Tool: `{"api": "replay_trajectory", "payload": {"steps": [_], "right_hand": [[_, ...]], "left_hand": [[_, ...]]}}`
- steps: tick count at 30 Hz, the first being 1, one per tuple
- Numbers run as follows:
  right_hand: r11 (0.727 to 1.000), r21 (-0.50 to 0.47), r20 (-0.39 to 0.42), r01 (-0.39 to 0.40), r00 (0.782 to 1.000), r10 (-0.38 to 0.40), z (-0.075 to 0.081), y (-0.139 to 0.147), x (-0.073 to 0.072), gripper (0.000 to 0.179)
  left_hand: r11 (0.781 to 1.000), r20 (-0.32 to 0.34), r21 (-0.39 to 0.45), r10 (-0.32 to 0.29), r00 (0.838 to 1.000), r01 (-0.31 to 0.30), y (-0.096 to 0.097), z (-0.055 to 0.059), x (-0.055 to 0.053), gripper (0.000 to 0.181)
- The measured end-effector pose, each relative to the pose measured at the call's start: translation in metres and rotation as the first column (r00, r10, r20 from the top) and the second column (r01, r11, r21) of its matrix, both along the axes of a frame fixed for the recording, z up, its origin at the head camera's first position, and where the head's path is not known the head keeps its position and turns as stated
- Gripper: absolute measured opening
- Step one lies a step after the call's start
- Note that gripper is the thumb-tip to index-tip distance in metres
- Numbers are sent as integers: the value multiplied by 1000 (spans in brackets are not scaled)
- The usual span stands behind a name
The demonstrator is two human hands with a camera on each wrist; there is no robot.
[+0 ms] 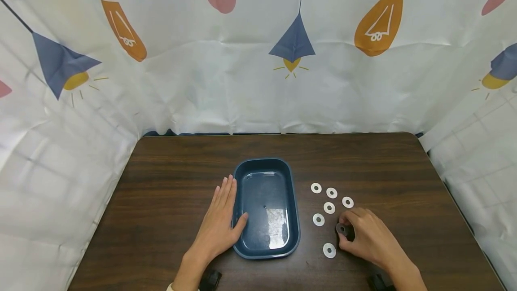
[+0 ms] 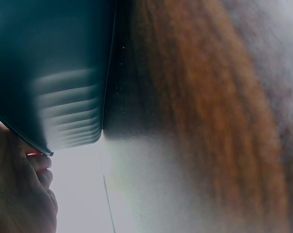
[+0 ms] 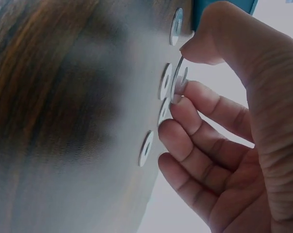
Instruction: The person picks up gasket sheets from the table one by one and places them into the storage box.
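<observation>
My left hand (image 1: pixel 220 226) lies along the left rim of a blue rectangular tray (image 1: pixel 295 201), fingers straight and thumb over the edge. In the left wrist view the tray's side (image 2: pixel 64 58) fills the upper left, with part of the left hand (image 2: pixel 25 189) below it. To the right of the tray, my right hand (image 1: pixel 369 237) pinches a flat metal washer (image 3: pixel 175 80) between thumb and fingertips, tilted up off the table. It looks dark in the head view. Several pale washers (image 1: pixel 325 250) lie flat on the table, left of and beyond this hand.
The dark wood-grain table (image 1: pixel 181 160) carries the tray near its middle. No objects show inside the tray. A white curtain (image 1: pixel 250 98) printed with lamps and bulbs hangs behind the table and along both sides.
</observation>
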State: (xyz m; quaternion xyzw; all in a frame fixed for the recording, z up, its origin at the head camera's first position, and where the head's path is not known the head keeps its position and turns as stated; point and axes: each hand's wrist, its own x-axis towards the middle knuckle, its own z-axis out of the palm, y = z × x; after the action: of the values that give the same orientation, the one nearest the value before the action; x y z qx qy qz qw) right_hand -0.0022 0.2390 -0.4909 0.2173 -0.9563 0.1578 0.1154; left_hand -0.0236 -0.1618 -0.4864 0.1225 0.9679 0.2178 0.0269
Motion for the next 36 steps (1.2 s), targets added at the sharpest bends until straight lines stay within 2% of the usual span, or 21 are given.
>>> {"api": "replay_trajectory", "payload": {"steps": [9,24,36], "right_hand": [[1000,18,-111,-25,993,27,0,1,-2,26],[998,0,-157,-62,986,61,10,-4,-8,26],[995,-19,-127,-97,987,94,18,-10,-18,25]], "left_hand": [[1000,-8,4,-1,1000,1,1,0,1,97],[1000,-14,1,-12,1000,12,1,-1,-2,96],[999,-48,20,-31,998,32,-2,-3,0,94]]}}
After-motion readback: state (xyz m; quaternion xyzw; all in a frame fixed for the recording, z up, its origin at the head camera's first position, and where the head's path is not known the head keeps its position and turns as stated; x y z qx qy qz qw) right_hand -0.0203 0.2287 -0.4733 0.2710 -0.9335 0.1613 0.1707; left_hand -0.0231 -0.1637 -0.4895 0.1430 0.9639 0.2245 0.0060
